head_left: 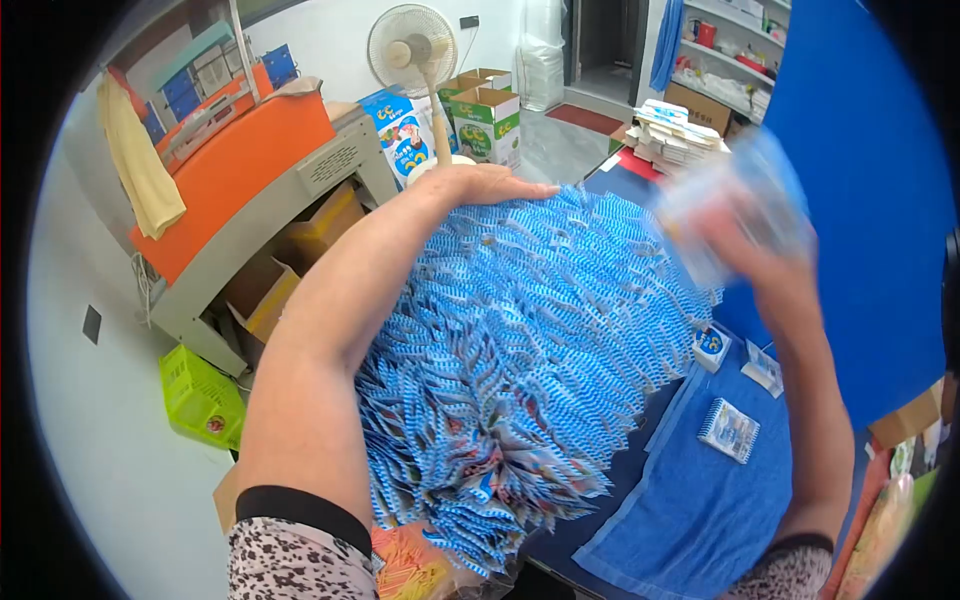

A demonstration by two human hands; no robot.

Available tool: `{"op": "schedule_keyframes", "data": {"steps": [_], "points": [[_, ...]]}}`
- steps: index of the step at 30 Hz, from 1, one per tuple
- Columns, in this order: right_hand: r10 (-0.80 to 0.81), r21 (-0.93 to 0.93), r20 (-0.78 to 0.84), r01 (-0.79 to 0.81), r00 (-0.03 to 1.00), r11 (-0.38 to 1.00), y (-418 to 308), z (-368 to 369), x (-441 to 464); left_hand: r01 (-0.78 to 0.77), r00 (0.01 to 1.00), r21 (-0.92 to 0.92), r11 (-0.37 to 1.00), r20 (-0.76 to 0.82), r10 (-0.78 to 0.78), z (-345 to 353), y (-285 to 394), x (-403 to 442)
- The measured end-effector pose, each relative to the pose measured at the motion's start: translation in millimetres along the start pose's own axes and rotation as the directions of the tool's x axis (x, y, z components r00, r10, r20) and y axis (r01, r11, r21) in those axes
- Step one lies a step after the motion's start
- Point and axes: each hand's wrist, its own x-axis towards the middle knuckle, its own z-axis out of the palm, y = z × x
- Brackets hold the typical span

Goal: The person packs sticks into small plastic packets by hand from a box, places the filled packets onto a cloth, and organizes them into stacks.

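A big heap of small packets with blue-and-white striped zigzag edges [540,300] spreads in front of me. My left hand [490,184] lies along its far edge, thumb stretched out to the right and the other fingers partly out of sight. On the right, my right hand [755,250] is raised and smeared by motion, gripping a clear plastic container [735,200] whose exact shape is blurred. Below it, a small white box with a blue print [711,347] stands beside a blue cloth [660,500]. A stack of striped-edge packets [729,430] lies on that cloth, near a flat white packet [763,368].
White flattened cartons [670,135] are piled at the table's far end. An orange-and-grey machine [240,140] stands left, with a green basket [200,400] below. Behind are a fan [410,50] and cardboard boxes [487,120]. A blue panel [870,200] borders the right.
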Motion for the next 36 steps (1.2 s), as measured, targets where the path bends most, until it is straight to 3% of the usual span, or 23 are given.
{"op": "schedule_keyframes", "data": {"steps": [5, 7, 8, 10, 11, 15, 19, 21, 22, 24, 26, 27, 30, 34, 36], "points": [[-0.125, 0.019, 0.162, 0.123, 0.979, 0.992, 60, 105, 147, -0.077, 0.995, 0.015, 0.997, -0.059, 0.078, -4, 21, -36], [-0.114, -0.016, 0.192, 0.119, 0.975, 0.993, 93, 127, 179, -0.246, 0.965, -0.013, 0.969, -0.099, 0.244, -1, 18, -41], [-0.006, -0.134, 0.244, 0.04, 0.97, 0.99, 97, 136, 185, -0.327, 0.94, -0.026, 0.945, -0.116, 0.322, 2, 15, -38], [0.22, -0.371, 0.308, -0.096, 0.926, 0.924, 108, 149, 193, -0.327, 0.94, -0.026, 0.945, -0.113, 0.322, 6, 8, -26], [0.23, -0.373, 0.315, -0.103, 0.921, 0.922, 116, 154, 192, -0.329, 0.939, -0.018, 0.944, -0.11, 0.326, 7, 6, -21], [0.421, -0.613, 0.118, -0.268, 0.899, 0.744, 120, 157, 176, -0.328, 0.937, 0.054, 0.943, -0.107, 0.332, 10, -1, -13], [0.405, -0.7, 0.163, -0.184, 0.9, 0.69, 117, 163, 179, -0.307, 0.943, 0.085, 0.948, -0.111, 0.315, 7, 3, -27], [0.229, -0.727, 0.36, 0.118, 0.904, 0.677, 137, 170, 190, -0.304, 0.943, 0.079, 0.949, -0.117, 0.312, 8, 1, -28], [0.146, -0.714, 0.459, 0.267, 0.876, 0.647, 146, 170, 193, -0.28, 0.931, 0.09, 0.956, -0.215, 0.294, 11, -2, -27], [0.233, -0.718, 0.492, 0.24, 0.839, 0.654, 132, 159, 191, -0.226, 0.877, 0.109, 0.968, -0.409, 0.251, 15, -10, -21], [0.394, -0.723, 0.551, 0.185, 0.735, 0.666, 115, 152, 190, -0.247, 0.865, 0.06, 0.967, -0.435, 0.248, 19, -17, -13], [0.394, -0.723, 0.555, 0.19, 0.733, 0.665, 110, 154, 193, -0.267, 0.857, 0.011, 0.964, -0.454, 0.243, 22, -20, -7], [0.297, -0.73, 0.65, 0.467, 0.7, 0.499, 115, 151, 197, -0.283, 0.867, -0.061, 0.957, -0.444, 0.228, 27, -17, -8], [0.276, -0.663, 0.663, 0.374, 0.696, 0.648, 119, 156, 184, -0.269, 0.879, -0.061, 0.961, -0.423, 0.219, 18, -14, -13], [0.318, -0.69, 0.651, 0.364, 0.689, 0.625, 111, 151, 182, -0.28, 0.864, -0.014, 0.96, -0.439, 0.246, 15, -10, -15]]}}
